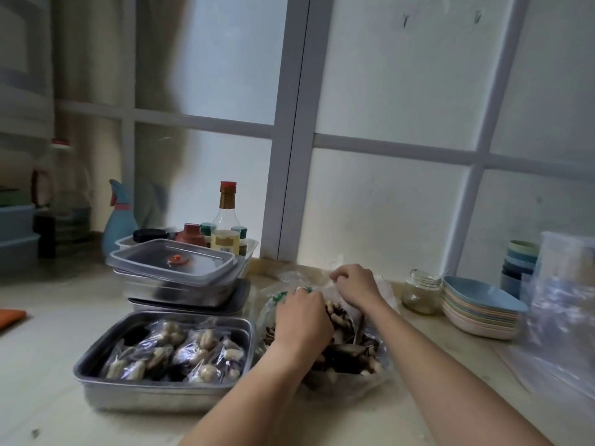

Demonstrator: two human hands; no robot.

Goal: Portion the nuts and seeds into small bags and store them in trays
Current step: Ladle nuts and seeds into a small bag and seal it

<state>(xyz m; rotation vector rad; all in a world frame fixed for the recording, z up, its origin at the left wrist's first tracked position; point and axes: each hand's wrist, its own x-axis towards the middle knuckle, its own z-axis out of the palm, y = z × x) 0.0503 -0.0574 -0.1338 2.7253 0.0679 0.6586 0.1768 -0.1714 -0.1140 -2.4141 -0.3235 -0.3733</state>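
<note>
A big clear plastic bag [351,371] of mixed nuts and seeds lies on the counter in front of me. My left hand [302,320] reaches into its open mouth with fingers curled among the contents. My right hand [354,284] pinches the bag's far rim with curled fingers. To the left stands a metal tray [96,381] holding several small filled bags [180,352] of pale nuts. What my left fingers hold is hidden.
Stacked metal trays with a clear lid [174,265] stand behind the filled tray, with condiment bottles [227,217] in a white basket. At right are a small glass jar [420,291], stacked pastel plates [479,313], stacked cups [520,262] and loose clear bags [560,300].
</note>
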